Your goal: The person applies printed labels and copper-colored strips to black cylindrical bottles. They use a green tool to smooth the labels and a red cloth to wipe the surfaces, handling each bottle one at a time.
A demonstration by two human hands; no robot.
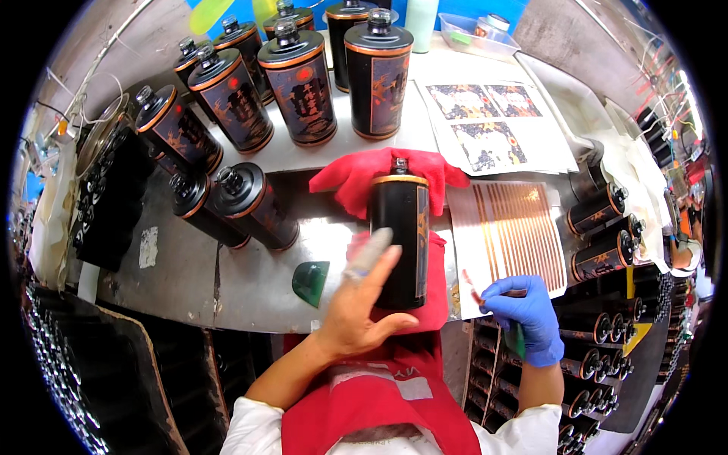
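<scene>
A black bottle with an orange band round its shoulder lies on a red cloth, its neck pointing away from me. My left hand is open over its lower left side, with pale coverings on the fingers; whether it presses on the bottle I cannot tell. In a blue glove, my right hand pinches a thin reddish strip at the near left corner of a sheet of copper-coloured strips. A green piece shows under that hand's fingers.
Several decorated black bottles stand at the back left, with two plainer ones nearer. A green scraper-like piece lies left of my hand. Printed sheets lie at the back right. Racks of bottles stand below the table.
</scene>
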